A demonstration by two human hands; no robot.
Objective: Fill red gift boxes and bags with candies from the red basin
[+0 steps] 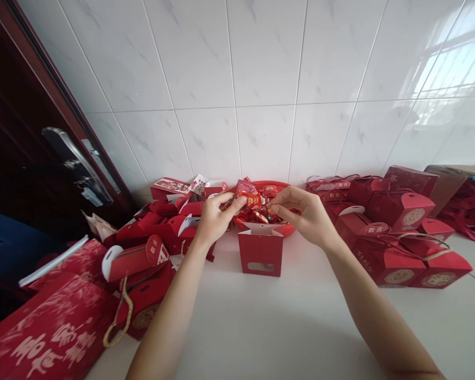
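My left hand (217,215) pinches a red candy packet (250,194) with gold lettering between thumb and fingers. My right hand (309,214) is closed in a pinch over the basket's right side; something small and orange-yellow shows at its fingertips, too small to name. Beneath both hands is a red plastic basket (288,230) of wrapped candies (260,216), partly hidden by the hands and packet. In front of it, a red gift box (260,253) with a window cutout stands upright on the white surface, its top open. Neither hand touches the box.
Red gift boxes (146,258) lie heaped at the left, beside a large red gift bag (59,327) with white characters. Closed red boxes (399,211) with rope handles are stacked at the right. A tiled wall (261,137) rises behind; a dark door (19,105) is left.
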